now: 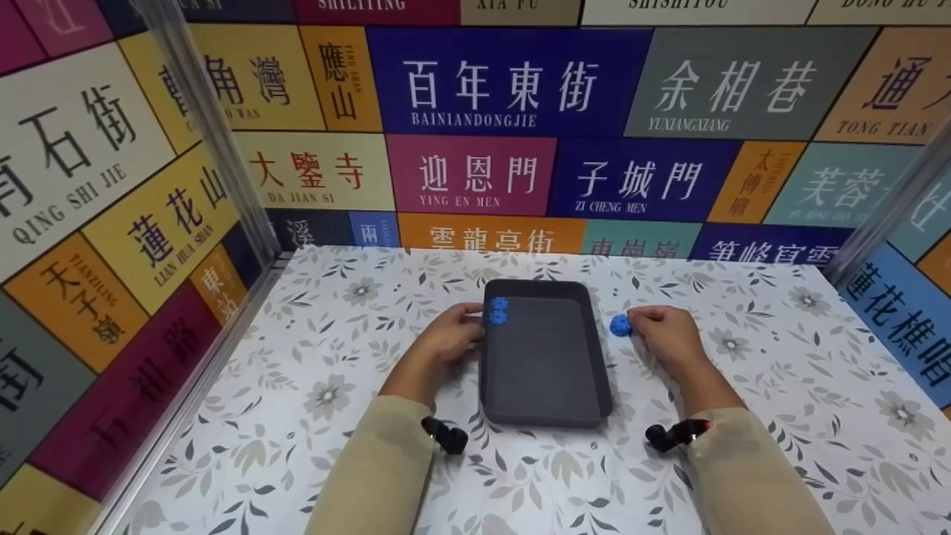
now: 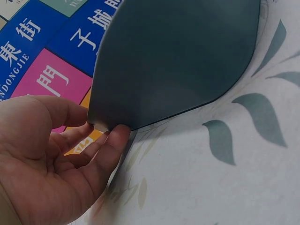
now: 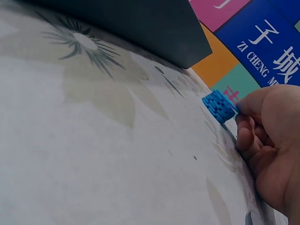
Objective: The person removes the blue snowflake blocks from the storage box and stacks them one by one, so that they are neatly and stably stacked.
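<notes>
A dark grey rectangular tray (image 1: pixel 546 364) lies on the patterned tabletop between the two hands. My left hand (image 1: pixel 452 334) holds the tray's left side toward its far end; in the left wrist view, the thumb and fingers (image 2: pixel 119 145) meet at the tray's edge. Two small blue flower-shaped pieces (image 1: pixel 498 310) show against the tray's far left corner. To the right of the tray, my right hand (image 1: pixel 670 338) pinches a small blue notched piece (image 1: pixel 620 325) between thumb and forefinger. In the right wrist view this blue piece (image 3: pixel 219 107) looks like a short ridged cylinder, just above the tabletop.
The white tabletop (image 1: pixel 327 446) has a leaf-and-flower print. Walls of coloured panels (image 1: pixel 475 178) with Chinese characters rise behind it and at both sides. A small black device (image 1: pixel 446 436) sits at the left wrist, and another black device (image 1: pixel 677 435) at the right.
</notes>
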Motion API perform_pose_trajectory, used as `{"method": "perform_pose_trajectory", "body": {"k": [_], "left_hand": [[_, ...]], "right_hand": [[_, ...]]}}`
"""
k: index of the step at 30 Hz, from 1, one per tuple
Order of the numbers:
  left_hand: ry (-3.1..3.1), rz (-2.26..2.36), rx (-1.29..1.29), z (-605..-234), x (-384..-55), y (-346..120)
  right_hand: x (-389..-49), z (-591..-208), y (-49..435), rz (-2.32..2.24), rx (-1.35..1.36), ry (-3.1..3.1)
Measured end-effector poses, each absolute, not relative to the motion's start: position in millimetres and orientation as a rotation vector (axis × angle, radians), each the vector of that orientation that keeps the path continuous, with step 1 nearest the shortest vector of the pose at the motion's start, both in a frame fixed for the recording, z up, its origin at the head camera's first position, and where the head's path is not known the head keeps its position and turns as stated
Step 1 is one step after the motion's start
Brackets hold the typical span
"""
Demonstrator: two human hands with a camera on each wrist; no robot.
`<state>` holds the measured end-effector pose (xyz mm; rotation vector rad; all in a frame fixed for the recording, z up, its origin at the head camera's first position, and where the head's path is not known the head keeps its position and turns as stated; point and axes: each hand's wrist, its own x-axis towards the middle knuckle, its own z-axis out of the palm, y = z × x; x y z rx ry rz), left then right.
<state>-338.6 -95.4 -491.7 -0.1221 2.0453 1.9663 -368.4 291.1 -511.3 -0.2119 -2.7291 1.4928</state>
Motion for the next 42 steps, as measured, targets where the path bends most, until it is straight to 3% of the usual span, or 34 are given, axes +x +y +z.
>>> {"method": "perform_pose_trajectory", "body": {"k": [14, 29, 42], "left_hand": [[1.989, 2.016, -0.146, -491, -337, -98], [2.092, 1.959, -0.107, -490, -336, -96], [2.102, 1.957, -0.089, -492, -337, -97]], "right_hand": [[-367, -499, 279, 1.624, -0.252, -2.611], [-340, -440, 193, 2.093, 0.086, -2.319], [-365, -431, 132, 2.318, 0.107, -2.262]]}}
